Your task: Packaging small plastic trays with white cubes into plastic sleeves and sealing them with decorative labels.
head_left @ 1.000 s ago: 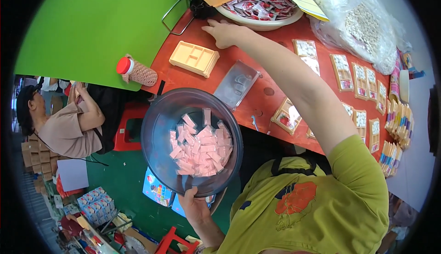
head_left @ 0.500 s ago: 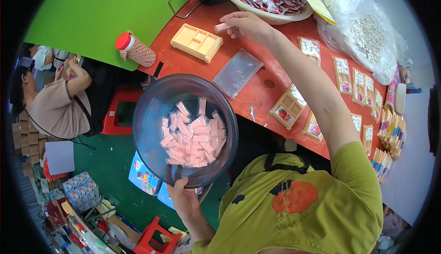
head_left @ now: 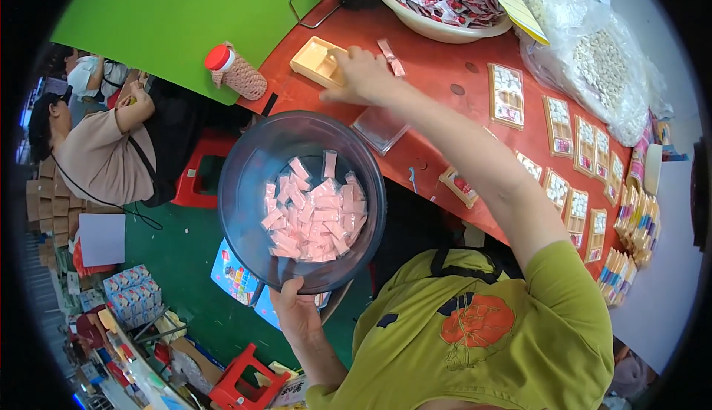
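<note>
My left hand (head_left: 295, 307) is closed on the near rim of a dark, translucent plastic basin (head_left: 236, 187), held at the table's edge. Inside lies a heap of small pink packets (head_left: 315, 213) in clear wrapping. Over the red table, my right hand (head_left: 360, 77) reaches to a pale yellow compartment tray (head_left: 311, 60). Its fingers and thumb span the tray's right end and hide part of it. Just beyond that hand, a pink packet strip (head_left: 391, 57) lies on the table. A clear plastic lid (head_left: 380, 129) lies between tray and basin, partly under my forearm.
Filled trays (head_left: 506, 94) with white pieces stand along the table's right. At the back are a white bowl (head_left: 437, 31) of red-and-white sachets and a clear bag (head_left: 597, 65) of white pieces. A red-capped jar (head_left: 241, 76) stands left of the tray. A seated person (head_left: 104, 150) is at far left.
My right hand has let go of a pink packet, which now lies on the table, and has moved nearer and left onto the yellow tray. My left hand still holds the basin.
</note>
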### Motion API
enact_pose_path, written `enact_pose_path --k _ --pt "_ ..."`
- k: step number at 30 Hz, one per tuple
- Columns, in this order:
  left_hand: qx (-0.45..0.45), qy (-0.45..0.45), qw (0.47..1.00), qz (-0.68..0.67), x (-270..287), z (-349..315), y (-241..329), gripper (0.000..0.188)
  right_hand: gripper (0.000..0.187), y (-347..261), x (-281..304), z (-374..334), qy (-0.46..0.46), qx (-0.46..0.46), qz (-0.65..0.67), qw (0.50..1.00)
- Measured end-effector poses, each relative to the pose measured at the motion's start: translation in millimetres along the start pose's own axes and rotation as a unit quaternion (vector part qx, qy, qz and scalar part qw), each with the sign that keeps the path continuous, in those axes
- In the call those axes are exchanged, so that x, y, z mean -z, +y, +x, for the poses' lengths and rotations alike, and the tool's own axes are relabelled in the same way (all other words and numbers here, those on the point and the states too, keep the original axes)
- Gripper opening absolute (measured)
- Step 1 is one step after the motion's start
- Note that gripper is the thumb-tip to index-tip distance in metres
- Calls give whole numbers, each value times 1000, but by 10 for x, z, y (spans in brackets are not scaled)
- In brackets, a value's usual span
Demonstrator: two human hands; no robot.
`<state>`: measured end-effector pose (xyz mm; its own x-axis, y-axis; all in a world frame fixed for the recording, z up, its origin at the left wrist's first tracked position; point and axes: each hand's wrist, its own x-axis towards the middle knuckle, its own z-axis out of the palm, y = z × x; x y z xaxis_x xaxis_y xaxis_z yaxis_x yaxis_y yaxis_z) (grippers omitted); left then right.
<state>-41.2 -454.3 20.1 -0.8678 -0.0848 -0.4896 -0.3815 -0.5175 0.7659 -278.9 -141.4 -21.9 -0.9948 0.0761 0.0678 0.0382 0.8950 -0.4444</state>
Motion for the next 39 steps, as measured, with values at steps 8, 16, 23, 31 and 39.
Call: enact_pose_path --k 8,16,23,31,39 --pt "-28 -13 1000 -4 -112 -35 86 71 72 330 22 192 63 -30 -81 994" --pt "-13 -133 991 2 -640 383 41 63 73 789 200 38 96 -63 -141 983" --pt "-26 -158 987 22 -1087 740 -68 49 60 808 441 -435 195 81 -98 973" --pt "-17 -168 985 -28 -1726 1221 -304 22 28 1012 1114 -1354 85 24 126 988" --pt "-23 -162 985 -58 -2091 1587 -377 27 30 1251 1450 -2251 67 -100 157 980"
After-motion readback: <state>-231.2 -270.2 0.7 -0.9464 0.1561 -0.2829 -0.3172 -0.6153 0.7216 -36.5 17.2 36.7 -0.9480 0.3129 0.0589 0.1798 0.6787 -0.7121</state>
